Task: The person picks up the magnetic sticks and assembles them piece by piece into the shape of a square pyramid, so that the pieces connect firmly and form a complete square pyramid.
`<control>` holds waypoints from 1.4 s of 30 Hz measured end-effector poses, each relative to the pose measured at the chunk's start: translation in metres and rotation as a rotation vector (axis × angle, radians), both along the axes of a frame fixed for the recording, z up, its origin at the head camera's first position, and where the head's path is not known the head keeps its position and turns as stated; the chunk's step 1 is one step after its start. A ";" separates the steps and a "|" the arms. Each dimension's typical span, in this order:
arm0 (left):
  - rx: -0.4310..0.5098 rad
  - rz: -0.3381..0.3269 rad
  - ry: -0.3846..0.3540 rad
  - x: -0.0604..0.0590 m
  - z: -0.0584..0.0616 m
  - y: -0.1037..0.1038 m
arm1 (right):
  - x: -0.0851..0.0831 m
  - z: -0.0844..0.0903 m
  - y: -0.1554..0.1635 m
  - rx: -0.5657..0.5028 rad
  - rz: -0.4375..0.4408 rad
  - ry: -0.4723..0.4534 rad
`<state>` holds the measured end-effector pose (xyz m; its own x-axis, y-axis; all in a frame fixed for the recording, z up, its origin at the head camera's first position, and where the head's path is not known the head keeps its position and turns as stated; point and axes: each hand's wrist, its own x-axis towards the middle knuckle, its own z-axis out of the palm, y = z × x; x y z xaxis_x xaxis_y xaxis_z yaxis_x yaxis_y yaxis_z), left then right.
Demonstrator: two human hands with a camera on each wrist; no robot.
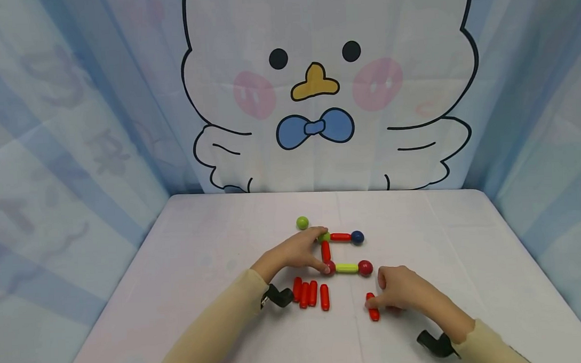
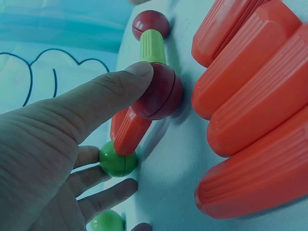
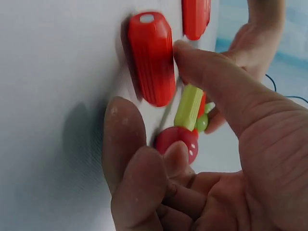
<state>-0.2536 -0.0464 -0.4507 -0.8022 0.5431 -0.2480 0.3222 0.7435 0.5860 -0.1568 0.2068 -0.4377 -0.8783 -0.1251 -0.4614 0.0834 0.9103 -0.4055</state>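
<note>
A: Setting: white tabletop (image 1: 202,259) boxed in by pale blue striped curtains, with a cartoon chick banner (image 1: 326,89) hanging behind its far edge. A loose green ball (image 1: 302,222) lies toward the far edge, apart from the rest.

B: Hands?

A: Left hand (image 1: 298,252) rests on the partly built stick-and-ball frame (image 1: 343,252) near the tabletop's middle; fingers straight, thumb pressing the dark red ball (image 2: 159,91) at its near left corner. Right hand (image 1: 400,292) pinches a single red stick (image 1: 372,307) toward the near edge, thumb and forefinger narrow around it.

B: Risks?

A: Judgement only: the joints look loose. A sideways push from the thumb could roll that ball and pull the yellow-green stick (image 1: 347,267) off. Four spare red sticks (image 1: 311,294) lie just beside the left wrist; a dragged sleeve could scatter them.
</note>
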 end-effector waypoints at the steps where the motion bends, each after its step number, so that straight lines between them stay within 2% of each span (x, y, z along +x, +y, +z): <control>1: 0.002 0.001 -0.002 0.000 0.000 0.000 | 0.002 0.000 0.000 -0.015 0.007 -0.003; 6: 0.001 0.002 -0.003 0.000 0.000 0.000 | 0.005 0.001 0.001 -0.069 0.019 0.004; 12: 0.004 0.007 -0.005 -0.001 -0.003 0.000 | 0.000 0.001 0.012 -0.111 -0.005 -0.011; 21: 0.013 0.006 0.004 -0.001 -0.005 -0.001 | -0.025 -0.005 0.048 -0.264 -0.088 -0.029; 26: 0.019 0.002 -0.001 -0.001 -0.003 -0.001 | -0.041 -0.006 0.058 -0.337 -0.111 -0.044; 35: 0.021 -0.002 0.002 -0.001 -0.003 -0.002 | -0.068 -0.009 0.051 -0.434 -0.178 -0.061; 42: 0.019 -0.009 0.006 -0.001 -0.005 -0.002 | -0.082 -0.008 0.038 -0.429 -0.214 -0.039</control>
